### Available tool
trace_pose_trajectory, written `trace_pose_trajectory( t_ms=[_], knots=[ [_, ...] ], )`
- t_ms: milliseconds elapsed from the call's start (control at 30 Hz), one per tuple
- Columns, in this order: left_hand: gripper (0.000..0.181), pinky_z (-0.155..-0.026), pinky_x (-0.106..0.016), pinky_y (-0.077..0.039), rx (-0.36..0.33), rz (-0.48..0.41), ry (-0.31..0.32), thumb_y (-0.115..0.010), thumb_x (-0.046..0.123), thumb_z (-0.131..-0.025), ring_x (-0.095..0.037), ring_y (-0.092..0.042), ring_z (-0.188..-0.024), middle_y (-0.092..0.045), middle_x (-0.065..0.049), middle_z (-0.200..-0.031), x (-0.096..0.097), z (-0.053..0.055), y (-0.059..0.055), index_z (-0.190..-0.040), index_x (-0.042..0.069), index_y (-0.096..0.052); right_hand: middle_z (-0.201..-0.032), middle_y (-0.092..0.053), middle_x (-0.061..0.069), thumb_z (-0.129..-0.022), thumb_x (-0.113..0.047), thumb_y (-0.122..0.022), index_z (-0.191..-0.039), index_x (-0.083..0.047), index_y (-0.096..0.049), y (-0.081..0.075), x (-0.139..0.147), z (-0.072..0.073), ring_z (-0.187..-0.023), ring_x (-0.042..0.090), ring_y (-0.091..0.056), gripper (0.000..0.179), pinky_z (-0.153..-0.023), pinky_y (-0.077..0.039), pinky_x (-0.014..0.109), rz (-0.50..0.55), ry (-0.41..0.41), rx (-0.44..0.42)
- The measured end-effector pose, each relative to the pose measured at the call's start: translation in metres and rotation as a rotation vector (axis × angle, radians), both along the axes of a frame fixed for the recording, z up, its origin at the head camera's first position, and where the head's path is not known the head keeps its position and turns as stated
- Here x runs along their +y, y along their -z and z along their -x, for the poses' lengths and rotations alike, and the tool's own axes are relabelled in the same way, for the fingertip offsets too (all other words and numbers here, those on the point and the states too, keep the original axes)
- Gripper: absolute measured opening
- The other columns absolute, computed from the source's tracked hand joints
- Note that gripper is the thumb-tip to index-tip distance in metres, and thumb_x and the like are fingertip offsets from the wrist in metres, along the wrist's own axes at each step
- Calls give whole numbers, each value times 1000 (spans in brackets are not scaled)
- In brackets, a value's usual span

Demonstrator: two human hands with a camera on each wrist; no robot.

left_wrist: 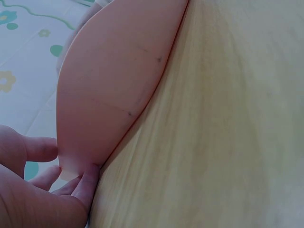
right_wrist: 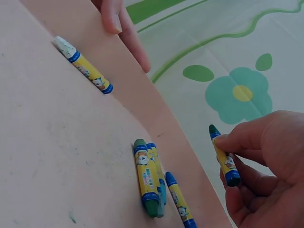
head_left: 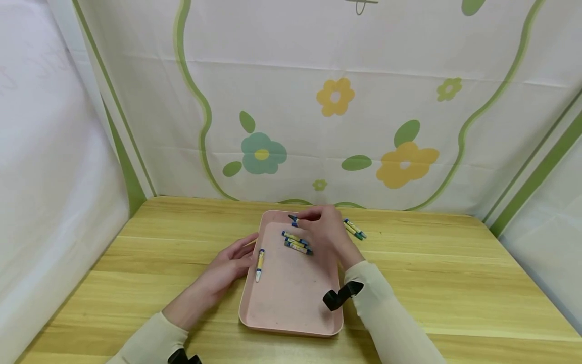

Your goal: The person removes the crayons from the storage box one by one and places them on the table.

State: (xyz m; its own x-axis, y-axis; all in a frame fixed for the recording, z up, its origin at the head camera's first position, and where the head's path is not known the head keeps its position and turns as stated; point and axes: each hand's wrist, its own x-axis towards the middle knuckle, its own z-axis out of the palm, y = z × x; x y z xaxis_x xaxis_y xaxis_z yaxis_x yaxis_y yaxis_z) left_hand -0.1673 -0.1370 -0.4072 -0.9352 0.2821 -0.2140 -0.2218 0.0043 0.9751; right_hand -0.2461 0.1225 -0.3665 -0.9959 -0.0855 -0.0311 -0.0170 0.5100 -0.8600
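- Held crayon [right_wrist: 230, 164]: pinched between the thumb and fingers of the right hand [right_wrist: 266, 161], its dark green tip projecting past the thumb; positioned above the far end of the pink tray [head_left: 291, 303].
- Its form: short cylinder, tapered tip, yellow printed paper wrapper with blue bands.
- Crayon cluster [right_wrist: 147, 173]: on the tray floor, just below the right hand in the head view; same yellow and blue wrappers, green and blue ends showing. Overlap prevents a firm count.
- White crayon [right_wrist: 88, 69]: lies apart from the cluster, alongside the tray's left wall; tip pale and scuffed.
- Tray: rectangular, rounded corners, low raised walls, smooth matte surface with small dark specks.
- Left hand [head_left: 225, 268]: fingers apart, touching the outside of the tray's left wall.
- Loose crayons [head_left: 355, 228]: on the table [head_left: 454, 283], beyond the tray's right edge.
- Table: yellowish wood-grain surface.
- Backdrop [head_left: 291, 101]: white creased sheet, printed flowers, leaves and wavy green bands.
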Motion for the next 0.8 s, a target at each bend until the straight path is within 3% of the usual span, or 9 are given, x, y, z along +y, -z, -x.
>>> trace_pose_trajectory(
  t_ms=[500,800],
  knots=[
    [65,-124,-49,-40,1,7,3,-59,11,-107,-37,-38,-158,-33,-20,-173,0,0,0,-167,14,-33,-114,-80,6,-95,-15,-80,-109,-14,-85,1,13,-5,-97,20,-72,15,-81,-60,31,74,5,74],
    [65,-121,-45,-42,-1,6,2,-58,11,-107,-37,-39,-157,-33,-19,-173,0,0,1,-167,15,-33,-116,-79,5,-96,-17,-79,-109,-16,-85,3,16,-4,-100,22,-70,14,-80,-58,29,75,30,36]
  ],
)
